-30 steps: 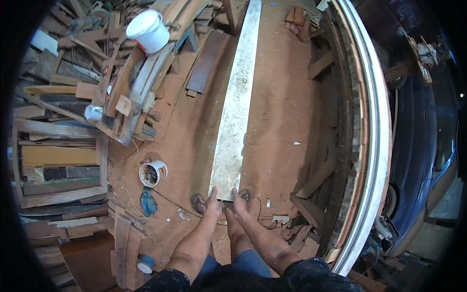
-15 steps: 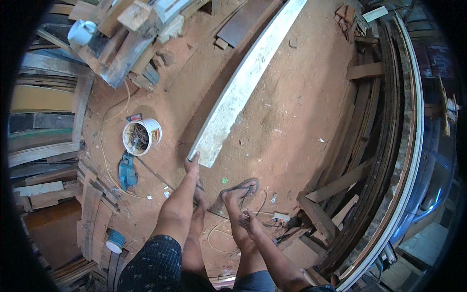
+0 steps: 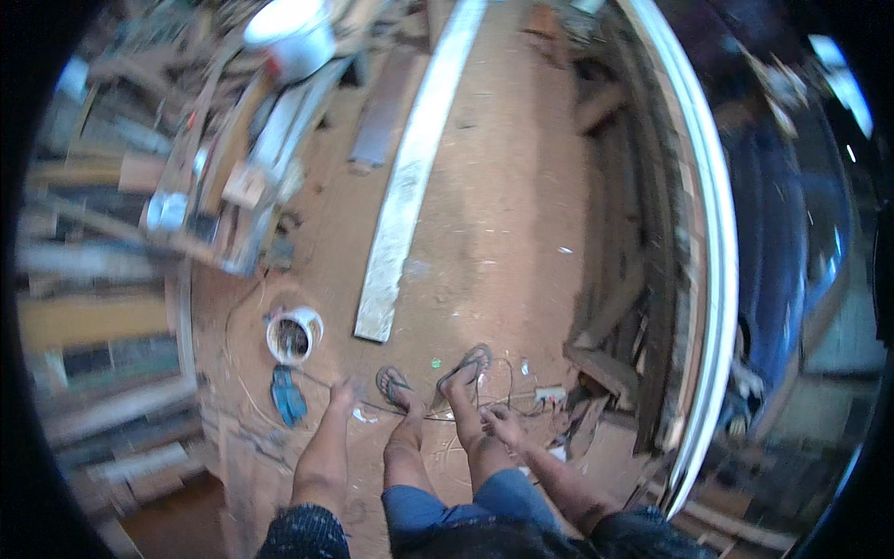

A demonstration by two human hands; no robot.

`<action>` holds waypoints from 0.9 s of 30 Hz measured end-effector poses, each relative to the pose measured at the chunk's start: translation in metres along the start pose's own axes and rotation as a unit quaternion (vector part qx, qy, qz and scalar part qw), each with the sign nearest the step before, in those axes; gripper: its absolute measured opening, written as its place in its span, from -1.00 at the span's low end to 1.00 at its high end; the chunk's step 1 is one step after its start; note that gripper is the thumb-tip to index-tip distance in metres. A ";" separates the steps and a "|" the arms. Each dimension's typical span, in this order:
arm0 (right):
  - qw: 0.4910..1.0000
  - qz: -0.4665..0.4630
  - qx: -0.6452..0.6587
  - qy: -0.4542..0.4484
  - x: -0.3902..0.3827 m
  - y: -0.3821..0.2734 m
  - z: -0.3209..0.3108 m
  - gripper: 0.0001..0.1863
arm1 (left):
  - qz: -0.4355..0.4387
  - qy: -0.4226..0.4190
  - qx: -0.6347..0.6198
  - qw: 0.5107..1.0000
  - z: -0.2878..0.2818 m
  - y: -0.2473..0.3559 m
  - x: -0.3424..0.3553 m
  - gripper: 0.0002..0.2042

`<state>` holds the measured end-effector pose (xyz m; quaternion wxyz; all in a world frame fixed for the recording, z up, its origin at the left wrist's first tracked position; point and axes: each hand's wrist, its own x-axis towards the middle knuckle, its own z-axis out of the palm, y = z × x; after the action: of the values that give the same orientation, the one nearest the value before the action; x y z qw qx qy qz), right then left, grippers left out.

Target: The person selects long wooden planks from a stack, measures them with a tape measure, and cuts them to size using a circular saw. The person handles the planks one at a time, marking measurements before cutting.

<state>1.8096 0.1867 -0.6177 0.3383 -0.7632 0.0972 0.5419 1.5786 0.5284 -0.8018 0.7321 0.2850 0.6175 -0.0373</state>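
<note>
A long board with a whitish face stretches away from me over the brown ground, its near end in front of my feet. My left hand is off the board, a short way below its near end and beside the blue power tool, which looks like a hand planer. Motion smears that hand's fingers. Beside my right knee, my right hand hangs with its fingers loosely apart and nothing seen in them. A white bucket holding brown scraps stands just beyond the planer.
Stacked timber fills the far left, with a second white bucket on top. Long planks lean along the right, and a blue vehicle stands behind them. A cord and a power strip lie by my right foot.
My left hand has let go of the board's near end and drawn back toward me. My head view has shifted, and the right hand's fingers have loosened.
</note>
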 end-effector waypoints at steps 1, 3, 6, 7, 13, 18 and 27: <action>1.000 -0.015 -0.005 0.015 -0.021 -0.005 -0.011 -0.55 | 0.033 0.050 0.111 0.992 0.010 0.012 -0.040 -0.61; 0.999 -0.044 -0.006 0.028 -0.059 -0.027 -0.035 -0.54 | -0.043 0.087 0.089 0.991 -0.029 -0.002 -0.054 -0.51; 0.985 -0.118 -0.013 0.126 -0.108 -0.040 -0.080 -0.48 | -0.058 0.053 0.196 0.977 -0.027 0.027 -0.114 -0.38; 0.972 -0.158 -0.008 0.172 -0.110 -0.020 -0.102 -0.45 | -0.060 0.022 0.212 0.975 -0.017 0.040 -0.136 -0.35; 0.901 -0.176 0.054 0.392 -0.197 0.001 -0.201 -0.49 | -0.013 -0.036 0.313 0.949 0.055 0.134 -0.204 -0.43; 0.801 -0.165 0.161 0.552 -0.267 0.015 -0.285 -0.54 | 0.069 -0.016 0.338 0.938 0.162 0.176 -0.226 -0.52; 0.707 -0.258 -0.056 0.656 -0.307 0.009 -0.478 -0.69 | 0.085 -0.146 0.533 0.829 0.412 0.195 -0.251 -0.30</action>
<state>2.0481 -0.1847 -0.2590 0.2723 -0.9393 0.0636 -0.1988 1.9630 0.4259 -0.4663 0.5487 0.6733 0.3608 -0.3397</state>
